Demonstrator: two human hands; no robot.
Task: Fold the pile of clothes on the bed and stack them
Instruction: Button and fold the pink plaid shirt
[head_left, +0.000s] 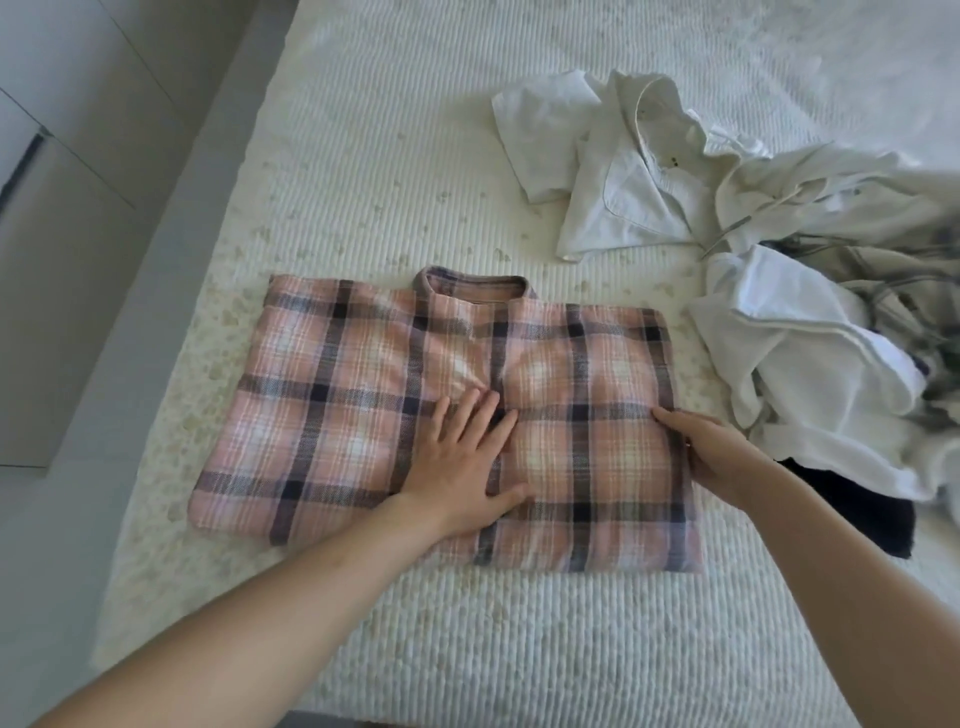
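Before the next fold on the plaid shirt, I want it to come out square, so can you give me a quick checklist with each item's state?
1. Plaid shirt lies flat on the bed: ok.
2. Left hand presses flat on the shirt's middle: ok.
3. Right hand holds the shirt's right edge: ok, though its fingers are hidden under the fabric.
4. Collar at the far edge, roughly centred: ok.
5. Bed left of the shirt bare for the fold: ok.
6. Unfolded pile kept off the shirt: not ok, it lies right against the right edge.
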